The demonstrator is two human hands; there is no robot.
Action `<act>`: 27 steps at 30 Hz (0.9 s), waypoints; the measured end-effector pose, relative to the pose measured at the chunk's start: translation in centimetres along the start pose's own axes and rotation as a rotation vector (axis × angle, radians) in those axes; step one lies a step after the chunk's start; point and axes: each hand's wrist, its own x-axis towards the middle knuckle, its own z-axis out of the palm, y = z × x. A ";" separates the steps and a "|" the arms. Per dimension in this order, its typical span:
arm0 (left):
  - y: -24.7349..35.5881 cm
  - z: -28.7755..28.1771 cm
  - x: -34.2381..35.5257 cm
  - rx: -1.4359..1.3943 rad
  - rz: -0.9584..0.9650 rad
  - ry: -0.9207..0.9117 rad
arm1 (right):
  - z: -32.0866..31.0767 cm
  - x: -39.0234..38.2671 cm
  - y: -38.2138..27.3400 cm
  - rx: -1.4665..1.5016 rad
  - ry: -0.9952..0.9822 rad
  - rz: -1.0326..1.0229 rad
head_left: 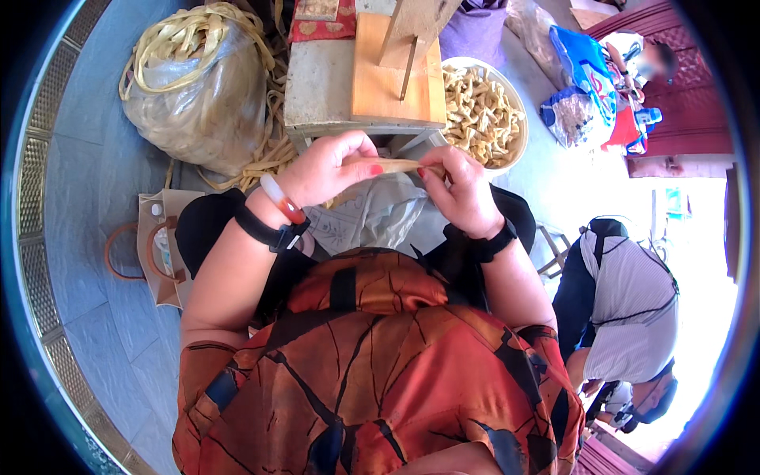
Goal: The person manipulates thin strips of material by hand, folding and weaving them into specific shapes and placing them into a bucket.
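Note:
Between my two hands a pale tan strip (398,165) is stretched, roughly level, just past the near edge of a small table. My left hand (339,168) pinches one end between thumb and fingers. The other end is gripped by my right hand (464,190), whose fingers are curled and partly hide it. Several short, knotted tan pieces fill a round white basin (518,146) just beyond my right hand. On the table (321,87) a wooden board (434,87) carries an upright post and a thin metal rod (408,70).
A bulging clear plastic bag (198,103) of long tan strips lies at the far left. Beside my left arm stands a beige handbag (150,249). Crumpled plastic (388,210) covers my lap. Two other people (625,293) are at the right, near blue packages (582,79).

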 end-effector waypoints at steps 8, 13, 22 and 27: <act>1.9 -2.4 7.2 0.332 0.092 0.443 | -0.2 8.1 3.3 -0.096 0.275 -0.048; 0.7 -1.2 7.0 0.626 0.073 0.465 | -0.5 7.0 7.2 -0.442 0.222 -0.155; -0.3 2.9 1.9 0.287 0.074 0.294 | -1.0 1.1 6.2 -0.549 0.465 -0.071; -2.7 5.0 -0.4 0.096 0.042 0.130 | 2.0 -2.9 0.7 -0.130 -0.027 -0.154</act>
